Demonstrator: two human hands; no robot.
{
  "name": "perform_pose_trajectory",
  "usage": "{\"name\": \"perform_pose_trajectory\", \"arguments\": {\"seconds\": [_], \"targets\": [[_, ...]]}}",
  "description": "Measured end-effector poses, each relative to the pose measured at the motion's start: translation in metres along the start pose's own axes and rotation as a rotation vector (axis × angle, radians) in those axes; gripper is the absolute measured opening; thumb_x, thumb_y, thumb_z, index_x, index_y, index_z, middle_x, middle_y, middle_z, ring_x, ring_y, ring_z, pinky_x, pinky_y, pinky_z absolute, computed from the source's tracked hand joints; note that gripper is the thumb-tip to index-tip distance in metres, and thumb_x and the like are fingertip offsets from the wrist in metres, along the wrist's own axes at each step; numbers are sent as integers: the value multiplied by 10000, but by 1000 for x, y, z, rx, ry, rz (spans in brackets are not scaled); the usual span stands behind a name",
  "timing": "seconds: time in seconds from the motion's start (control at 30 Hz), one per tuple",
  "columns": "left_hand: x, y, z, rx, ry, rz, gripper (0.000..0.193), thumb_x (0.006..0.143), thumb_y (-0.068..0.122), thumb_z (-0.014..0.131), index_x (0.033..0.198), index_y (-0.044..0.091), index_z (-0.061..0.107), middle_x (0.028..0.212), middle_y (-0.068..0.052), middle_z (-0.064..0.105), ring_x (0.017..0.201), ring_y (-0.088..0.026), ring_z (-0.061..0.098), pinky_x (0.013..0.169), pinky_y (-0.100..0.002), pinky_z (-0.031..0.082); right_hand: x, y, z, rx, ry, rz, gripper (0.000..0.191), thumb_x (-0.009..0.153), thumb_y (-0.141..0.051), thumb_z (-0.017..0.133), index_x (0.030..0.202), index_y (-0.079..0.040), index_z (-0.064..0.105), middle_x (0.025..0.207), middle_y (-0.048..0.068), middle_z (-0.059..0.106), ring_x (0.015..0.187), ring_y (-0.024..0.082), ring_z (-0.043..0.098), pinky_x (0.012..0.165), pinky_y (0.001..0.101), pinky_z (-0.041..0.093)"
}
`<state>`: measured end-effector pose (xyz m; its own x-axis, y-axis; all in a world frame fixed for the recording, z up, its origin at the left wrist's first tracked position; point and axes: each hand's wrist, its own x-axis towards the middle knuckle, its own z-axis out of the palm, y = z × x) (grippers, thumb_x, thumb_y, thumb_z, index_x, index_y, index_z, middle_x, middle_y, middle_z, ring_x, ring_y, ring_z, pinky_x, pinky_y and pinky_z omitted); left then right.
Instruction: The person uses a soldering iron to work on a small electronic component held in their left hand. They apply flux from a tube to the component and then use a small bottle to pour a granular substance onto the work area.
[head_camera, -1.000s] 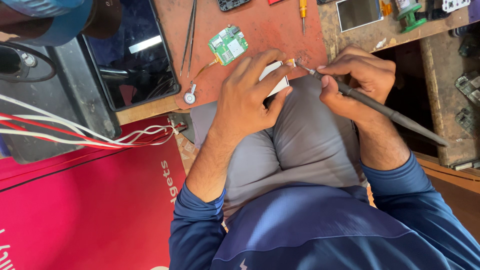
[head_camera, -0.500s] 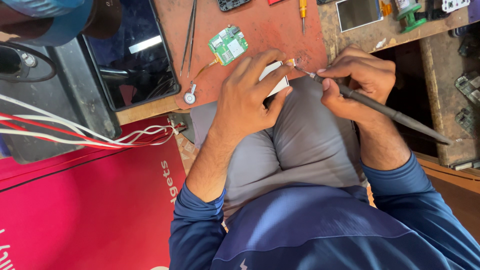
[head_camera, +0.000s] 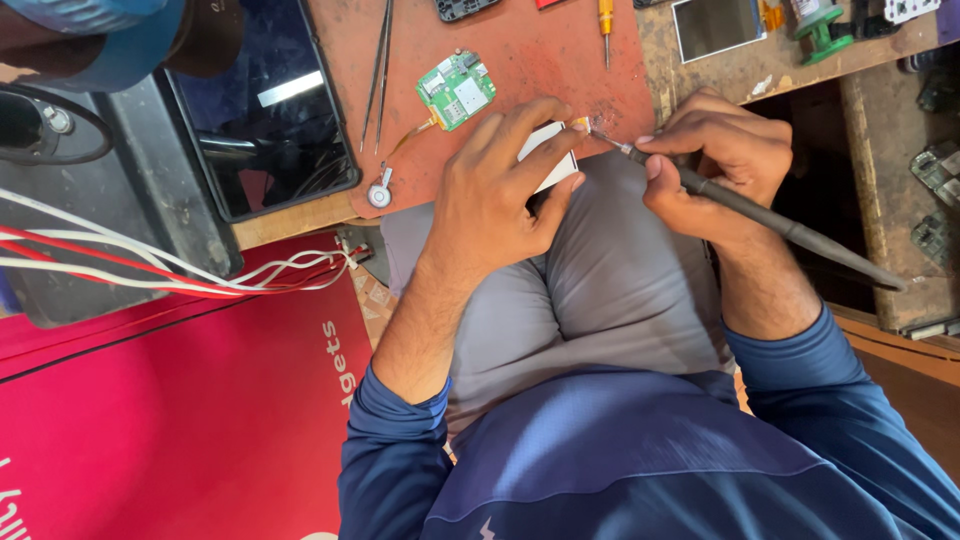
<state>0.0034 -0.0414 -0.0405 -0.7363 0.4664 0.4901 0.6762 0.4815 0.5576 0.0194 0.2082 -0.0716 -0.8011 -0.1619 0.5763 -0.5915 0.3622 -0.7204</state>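
My left hand (head_camera: 495, 195) grips a small white flat part (head_camera: 548, 160) at the near edge of the red work mat (head_camera: 520, 50), over my grey-trousered lap. My right hand (head_camera: 715, 165) holds a dark soldering iron (head_camera: 770, 225) like a pen. Its tip (head_camera: 598, 137) touches a small orange tab at the corner of the white part. The iron's handle runs off to the lower right.
A green circuit board (head_camera: 455, 90) with a wire to a small round part (head_camera: 378, 196) lies on the mat beside tweezers (head_camera: 378, 70). A dark tablet (head_camera: 265, 110), red and white wires (head_camera: 150, 270), a yellow screwdriver (head_camera: 605, 20) and a small screen (head_camera: 715, 25) lie around.
Both hands have stayed almost in place; the iron's tip has shifted slightly at the corner of the white part.
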Motion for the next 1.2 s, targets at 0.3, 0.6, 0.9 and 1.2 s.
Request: {"name": "perform_pose_trajectory", "arguments": {"seconds": [0.3, 0.6, 0.9, 1.2], "targets": [[0, -1, 1, 2, 4, 2, 383, 888, 167, 824, 1238, 92, 690, 1291, -18, 612, 1018, -245, 640, 847, -369, 569, -1, 1, -1, -19, -34, -41, 118, 832, 52, 759, 938, 68, 711, 803, 143, 705, 715, 207, 651, 660, 272, 482], [1, 0, 1, 5, -6, -4, 383, 886, 167, 825, 1238, 93, 692, 1288, -20, 613, 999, -244, 633, 834, -370, 567, -1, 2, -2, -12, -36, -58, 113, 826, 56, 752, 922, 72, 696, 816, 151, 700, 720, 215, 661, 683, 281, 496], [0, 0, 1, 8, -4, -4, 370, 886, 163, 817, 1229, 97, 693, 1286, -19, 615, 1030, -243, 642, 851, -370, 570, -5, 6, 1, 5, -5, -39, 115, 854, 51, 750, 958, 77, 709, 780, 152, 682, 705, 205, 644, 648, 273, 477], [0, 0, 0, 6, 0, 3, 382, 887, 171, 822, 1238, 95, 691, 1286, -22, 612, 1041, -247, 643, 861, -370, 570, -4, 3, 0, 8, 7, -15, 105, 846, 54, 738, 942, 79, 702, 800, 156, 670, 664, 191, 630, 575, 249, 421]]}}
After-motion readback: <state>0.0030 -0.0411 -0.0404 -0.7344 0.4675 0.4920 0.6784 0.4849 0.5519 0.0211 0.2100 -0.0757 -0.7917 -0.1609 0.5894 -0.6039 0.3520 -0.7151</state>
